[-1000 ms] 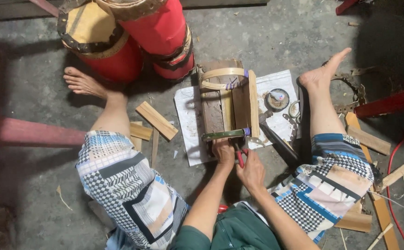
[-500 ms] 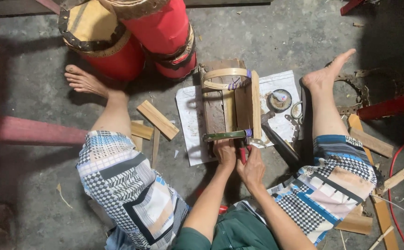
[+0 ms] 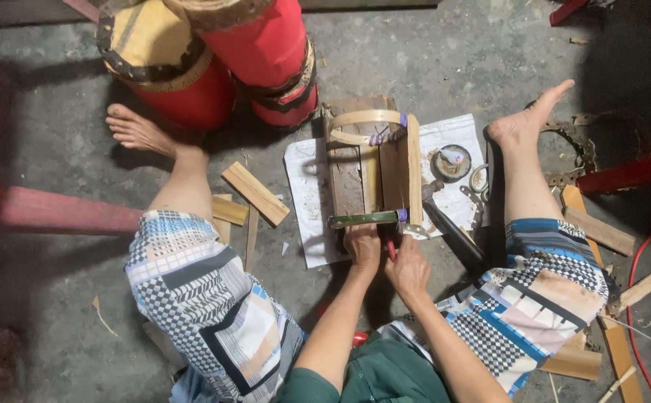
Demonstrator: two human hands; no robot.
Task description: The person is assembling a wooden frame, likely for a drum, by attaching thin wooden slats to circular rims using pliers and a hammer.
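- Bamboo frame (image 3: 374, 168) is laid on a white sheet (image 3: 307, 194) on the floor, between the legs.
- Its near green bar (image 3: 363, 219) is clasped by the left hand (image 3: 363, 246).
- A red-handled tool (image 3: 390, 249) is gripped in the right hand (image 3: 409, 270), just beside the left.
- Red drums (image 3: 221, 60) are seen beyond.

I see 2 red drums (image 3: 221, 60) lying at top, wood offcuts (image 3: 254, 192) left of white sheet (image 3: 307, 194), round tin (image 3: 452, 162), scissors (image 3: 478, 179), red cable (image 3: 631, 298) at right.
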